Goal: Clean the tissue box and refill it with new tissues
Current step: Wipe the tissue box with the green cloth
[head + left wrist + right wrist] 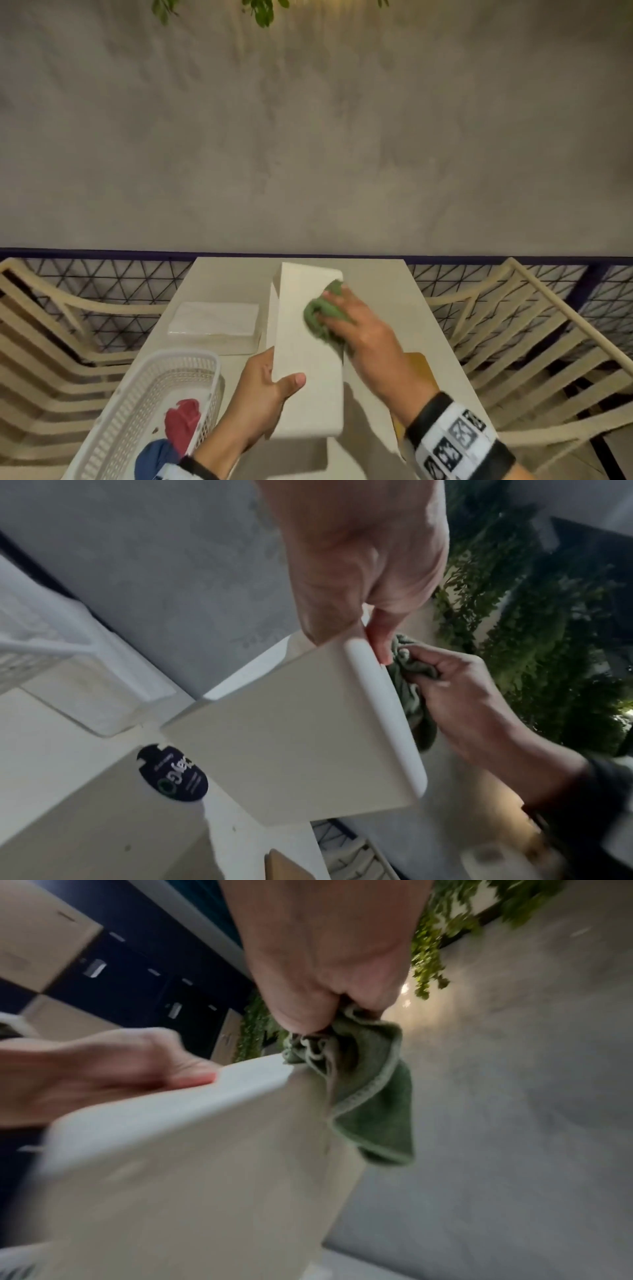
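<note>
The left hand [263,394] holds the white tissue box [308,349] lifted above the pale counter [373,284], tilted so one long flat face turns upward. Its thumb lies across that face near the close end, while the other fingers [192,1079] wrap around the far side, so the box is clamped between them. The right hand [359,329] presses a bunched green cloth [322,315] against the upper face of the box, toward its far end; its fingers [441,666] are curled tight around the cloth, pinching the folds together (a loose corner hangs down past the box's edge in the right wrist view). On the counter, left of the box, lies a flat stack of white tissues [215,320] on a clear wrapper. Nearer, at the counter's left edge, stands a white perforated basket [144,394] holding a red cloth [183,423] and a blue cloth [156,455]. Cream slatted chairs [534,329] flank the counter on both sides.
</note>
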The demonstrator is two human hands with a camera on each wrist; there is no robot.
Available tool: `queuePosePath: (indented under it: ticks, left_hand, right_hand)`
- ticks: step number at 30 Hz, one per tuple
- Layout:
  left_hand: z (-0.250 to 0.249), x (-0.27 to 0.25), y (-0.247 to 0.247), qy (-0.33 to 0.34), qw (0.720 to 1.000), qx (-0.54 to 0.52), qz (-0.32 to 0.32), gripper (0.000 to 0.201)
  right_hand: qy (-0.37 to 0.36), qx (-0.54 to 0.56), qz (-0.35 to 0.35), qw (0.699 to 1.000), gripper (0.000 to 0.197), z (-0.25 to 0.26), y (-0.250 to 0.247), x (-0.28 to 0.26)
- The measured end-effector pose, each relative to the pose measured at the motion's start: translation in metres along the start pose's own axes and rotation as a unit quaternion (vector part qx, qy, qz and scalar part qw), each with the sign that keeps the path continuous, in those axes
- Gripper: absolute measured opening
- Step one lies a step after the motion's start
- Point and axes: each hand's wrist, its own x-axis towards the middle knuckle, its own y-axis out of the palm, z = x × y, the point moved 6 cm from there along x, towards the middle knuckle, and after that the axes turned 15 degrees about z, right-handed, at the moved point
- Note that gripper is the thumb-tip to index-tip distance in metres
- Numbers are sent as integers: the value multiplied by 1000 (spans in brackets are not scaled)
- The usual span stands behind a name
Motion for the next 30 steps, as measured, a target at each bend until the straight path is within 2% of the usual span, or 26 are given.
queuePosePath:
  ticks: [1, 3, 5, 8, 9, 12, 14, 17, 19, 20, 22, 24, 25, 27, 30]
  left_hand:
    - [4, -2, 5, -14, 1000, 13, 13, 30]
    - [5, -1, 12, -16, 999, 28, 26, 28]
    - [1, 1, 11, -5, 1000, 28, 10, 23]
    - [-5, -2, 0, 3, 1000, 15, 2, 20]
    - [-3, -4, -1, -2, 1000, 19, 11, 22]
    - [10, -10, 7, -26, 998, 36, 49, 32]
    - [8, -8, 15, -25, 997, 36, 57, 31]
    - [1, -2, 11, 9, 1000, -4, 29, 24]
    - [-2, -3, 7, 20, 999, -12, 25, 21]
    - [0, -6, 7, 17, 999, -22, 35, 27]
    - [8, -10, 12, -8, 998, -28, 58, 42]
    - [11, -9, 17, -14, 998, 0, 69, 38]
    - [9, -7, 18, -8, 998, 7, 67, 35]
    - [5, -3, 12, 12, 999, -1, 34, 34]
    - [-7, -3, 3, 35, 999, -4, 9, 32]
  right_hand:
    - [34, 4, -18, 999, 33, -12, -4, 10]
    - [54, 39, -36, 997, 29, -9, -9, 36]
    - [16, 52, 7, 998, 28, 21, 5, 42]
    - [-55, 24, 74, 996, 35, 33, 19, 3]
    - [-47, 20, 70, 996, 32, 21, 15, -5]
    - [50, 25, 14, 998, 32, -22, 2, 8]
    - [67, 68, -3, 995, 31, -13, 0, 33]
    - [-18, 30, 66, 997, 36, 39, 20, 27]
    - [-63, 18, 82, 994, 39, 44, 19, -2]
    - [-58, 13, 70, 996, 34, 33, 15, -9]
    - [-2, -10, 38, 999, 29, 3, 5, -7]
    - [51, 14, 16, 998, 33, -12, -1, 14]
    - [55, 30, 7, 998, 31, -5, -2, 24]
    - [29, 42, 35, 998, 28, 25, 8, 28]
    - [-40, 15, 65, 997, 38, 39, 22, -10]
